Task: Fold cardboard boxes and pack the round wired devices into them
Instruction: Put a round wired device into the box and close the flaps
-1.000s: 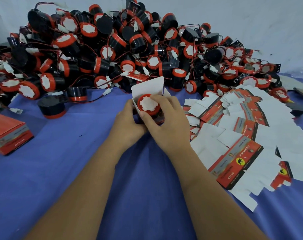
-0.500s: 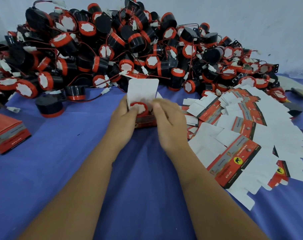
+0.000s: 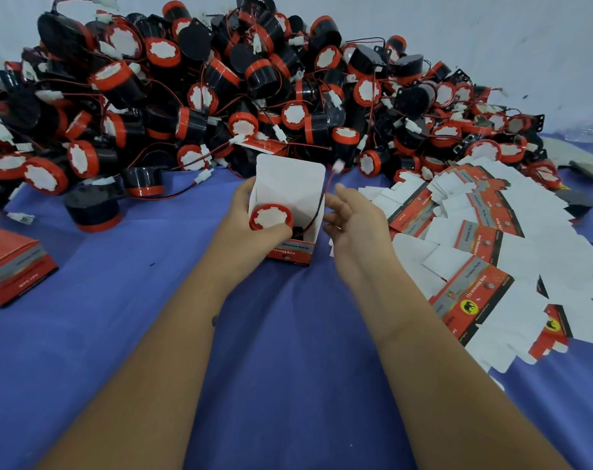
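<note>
Cardboard box (image 3: 290, 252), red with grey print on its front, stands open on the blue cloth (image 3: 281, 385) right in front of me, its white lid flap upright at the back. My left hand (image 3: 251, 228) grips the box from the left, fingers curled round its side and my thumb lying across the front lip. Inside sits a round wired device (image 3: 271, 217), red rim and white face turned up toward me, close to the near left corner. Its thin red and black wire (image 3: 318, 206) climbs out over the right wall of the box and ends in a small white connector (image 3: 337, 165) up by the flap's right edge. My right hand (image 3: 356, 225) hangs just beside that wall with the fingers loosely spread; it looks as if the fingertips brush the wire, though I cannot say for sure that they pinch it.

Off to my right lies a fanned spread of flat box blanks (image 3: 485, 239), white insides and red printed panels overlapping. At the left edge rests a closed red box (image 3: 13, 266) on its side. Beyond everything, against the pale wall (image 3: 491, 35), rises the big heap of black and red devices (image 3: 220, 93), wires and white plugs tangled through it.
</note>
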The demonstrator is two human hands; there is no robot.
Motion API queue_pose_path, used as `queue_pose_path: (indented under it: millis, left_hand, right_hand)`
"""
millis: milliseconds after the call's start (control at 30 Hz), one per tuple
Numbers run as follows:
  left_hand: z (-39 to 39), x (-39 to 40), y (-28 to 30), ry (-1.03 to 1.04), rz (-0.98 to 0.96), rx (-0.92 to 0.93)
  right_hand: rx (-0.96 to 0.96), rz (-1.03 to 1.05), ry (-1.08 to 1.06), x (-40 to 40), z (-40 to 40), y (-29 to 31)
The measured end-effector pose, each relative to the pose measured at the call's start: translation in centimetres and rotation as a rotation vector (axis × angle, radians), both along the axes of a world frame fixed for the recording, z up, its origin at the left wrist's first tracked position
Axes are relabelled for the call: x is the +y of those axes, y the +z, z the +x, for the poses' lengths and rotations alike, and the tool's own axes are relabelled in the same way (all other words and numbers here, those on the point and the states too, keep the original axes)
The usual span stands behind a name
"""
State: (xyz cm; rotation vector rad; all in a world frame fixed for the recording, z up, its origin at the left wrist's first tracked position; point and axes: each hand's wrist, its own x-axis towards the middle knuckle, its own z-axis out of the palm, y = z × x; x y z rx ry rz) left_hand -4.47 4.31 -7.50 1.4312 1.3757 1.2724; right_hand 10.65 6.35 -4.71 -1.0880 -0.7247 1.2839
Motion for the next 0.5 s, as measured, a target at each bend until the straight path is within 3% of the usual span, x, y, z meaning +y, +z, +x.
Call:
queue_pose_path:
  millis: [100, 367, 500]
  left_hand:
    - [0.2, 0.0, 0.1, -0.010, -0.008, 0.015]
    - [0.5, -0.5, 0.9, 0.011, -0.064, 0.104]
    - [0.9, -0.6, 1.0, 0.045, -0.061, 0.157]
  right_hand:
    - [0.007, 0.101, -0.047, -0.4, 0.0, 0.5]
    - [-0.593, 0.481, -0.282, -1.9, -1.3, 1.3]
    - [-0.860, 0.754, -0.261, -2.7, -2.1, 0.9]
